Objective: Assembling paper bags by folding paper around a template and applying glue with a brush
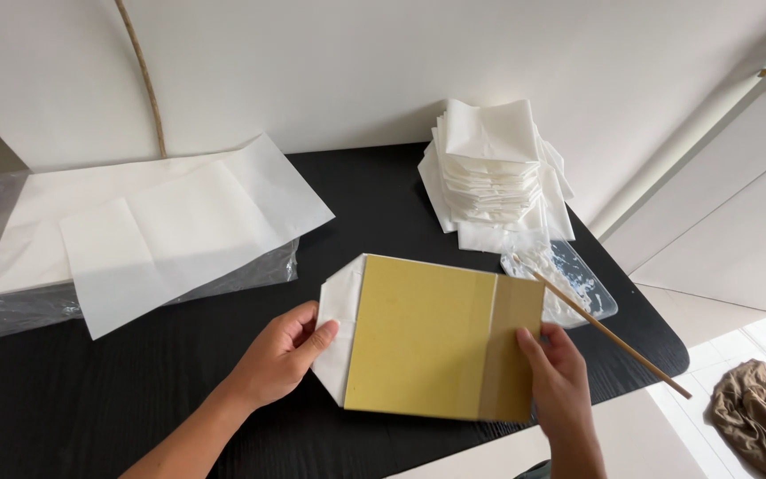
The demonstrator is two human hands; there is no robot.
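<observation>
A yellow-and-brown cardboard rectangle (441, 335) lies on a folded white paper sheet (343, 306) whose left corners are folded in to a point. My left hand (284, 352) presses its thumb on the white paper's left flap at the cardboard's left edge. My right hand (561, 377) grips the cardboard's right edge, thumb on top. A thin wooden stick (612, 334) runs diagonally past my right hand, its upper tip near a clear plastic tray (589, 288) smeared with white paste.
The black table (135, 381) carries flat white paper sheets (157, 226) on a clear plastic bag at left and a stack of folded white papers (494, 173) at the back right. A brown cloth (760, 417) lies on the floor at right. A rope (145, 75) hangs on the wall.
</observation>
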